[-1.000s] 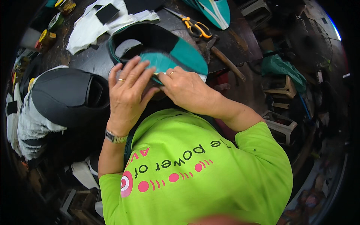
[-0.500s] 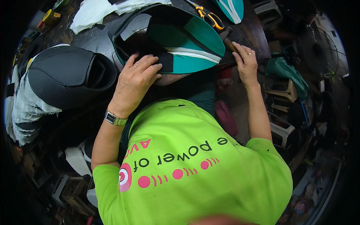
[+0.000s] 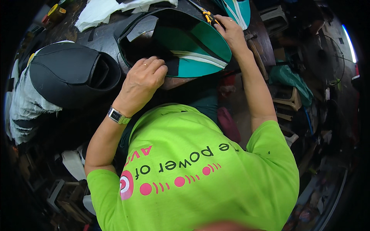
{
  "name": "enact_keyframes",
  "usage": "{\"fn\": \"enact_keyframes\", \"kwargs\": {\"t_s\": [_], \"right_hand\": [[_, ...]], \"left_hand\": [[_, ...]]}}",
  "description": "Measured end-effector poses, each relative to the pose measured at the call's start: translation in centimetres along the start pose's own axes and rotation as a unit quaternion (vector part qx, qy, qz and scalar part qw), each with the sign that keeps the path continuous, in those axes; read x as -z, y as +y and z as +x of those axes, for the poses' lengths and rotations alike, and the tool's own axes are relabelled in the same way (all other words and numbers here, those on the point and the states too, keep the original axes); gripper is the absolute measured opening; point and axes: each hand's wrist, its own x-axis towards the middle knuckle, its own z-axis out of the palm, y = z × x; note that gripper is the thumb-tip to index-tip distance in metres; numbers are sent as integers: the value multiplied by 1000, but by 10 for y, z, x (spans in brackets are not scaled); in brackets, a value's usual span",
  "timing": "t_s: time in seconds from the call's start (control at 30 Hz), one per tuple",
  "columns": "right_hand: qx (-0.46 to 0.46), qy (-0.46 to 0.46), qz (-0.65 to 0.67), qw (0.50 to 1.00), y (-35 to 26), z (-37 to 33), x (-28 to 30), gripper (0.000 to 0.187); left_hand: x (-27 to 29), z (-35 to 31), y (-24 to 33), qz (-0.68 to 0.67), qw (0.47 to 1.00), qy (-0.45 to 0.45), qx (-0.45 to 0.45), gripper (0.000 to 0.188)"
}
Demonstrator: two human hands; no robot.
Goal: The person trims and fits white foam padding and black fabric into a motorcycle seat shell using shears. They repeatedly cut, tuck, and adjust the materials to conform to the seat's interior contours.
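My left hand (image 3: 144,79) is closed on the near rim of a large curved black and teal fabric piece (image 3: 202,57), fingertips inside its hollow. White zipper-like strips run across the piece's teal lining. Beyond its far right edge, my right hand (image 3: 233,34) has its fingers closed round the yellow and black handles of a pair of scissors (image 3: 208,16). The scissors' blades point to the far left. Beside my right wrist, a hammer (image 3: 258,57) with a wooden handle lies at the table edge.
A black padded fabric piece (image 3: 63,75) sits at left over frayed white cloth (image 3: 32,111). White cloth (image 3: 96,15) lies on the dark table (image 3: 102,40). Another teal piece (image 3: 241,9) is at the far right. Stools (image 3: 287,98) and a fan (image 3: 327,57) stand right.
My right hand has let go of the hammer's handle and moved up and left to the scissors. The hammer now lies on the table. My left hand stays on the rim.
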Motion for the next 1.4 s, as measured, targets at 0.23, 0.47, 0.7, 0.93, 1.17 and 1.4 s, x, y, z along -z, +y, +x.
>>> {"fn": "enact_keyframes", "kwargs": {"t_s": [0.23, 0.47, 0.7, 0.93, 1.17, 1.4], "right_hand": [[-73, -117, -35, 990, 20, 32, -11, 42], [-245, -61, 406, 878, -7, 20, 28, 57], [-202, -97, 586, 778, -86, -69, 87, 59], [-271, -7, 495, 825, -133, -125, 120, 63], [-417, -103, 466, 773, -135, -177, 110, 57], [-323, -96, 308, 890, -111, -187, 80, 46]], "left_hand": [[-2, 2, 6, -9, 1000, 22, 11, 30], [7, 2, 2, -8, 1000, -21, -18, 24], [-4, 7, 9, 48, 998, -4, -42, 13], [-12, 16, 23, 80, 996, -23, 12, 14], [-19, 45, 27, -4, 994, 18, 108, 13], [-9, 60, 44, -104, 980, -97, 137, 17]]}}
